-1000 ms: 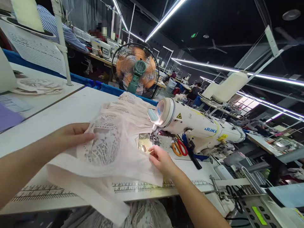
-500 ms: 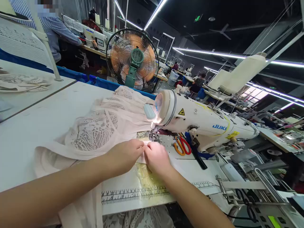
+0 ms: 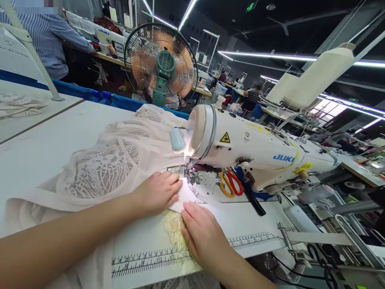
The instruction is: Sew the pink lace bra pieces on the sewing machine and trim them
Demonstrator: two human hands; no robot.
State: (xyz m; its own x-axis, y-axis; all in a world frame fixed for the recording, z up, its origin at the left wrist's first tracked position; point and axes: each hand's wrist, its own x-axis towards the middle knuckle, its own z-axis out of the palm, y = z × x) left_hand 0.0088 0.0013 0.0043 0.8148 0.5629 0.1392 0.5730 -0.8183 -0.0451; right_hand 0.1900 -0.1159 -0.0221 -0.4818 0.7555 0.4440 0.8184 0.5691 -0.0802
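We see our L hand (image 3: 158,194) lying palm down on the pale lace garment (image 3: 102,172), w/ its fingers close together. Our R hand (image 3: 203,228) is also narrow, fingertips at the near edge of the same cloth; we cannot tell if either hand pinches it. The cloth is under the L fingers and b/w both hands, and its lace part spreads to the left of our L hand. Just beyond the L fingertips, a bit right, is the needle area of the sewing machine (image 3: 240,138). Orange and red handle loops (image 3: 231,184) lie beyond our R hand, to its right. Yellowish tape (image 3: 174,230) is just left of our R hand; ruler marks (image 3: 150,261) run on both sides of it.
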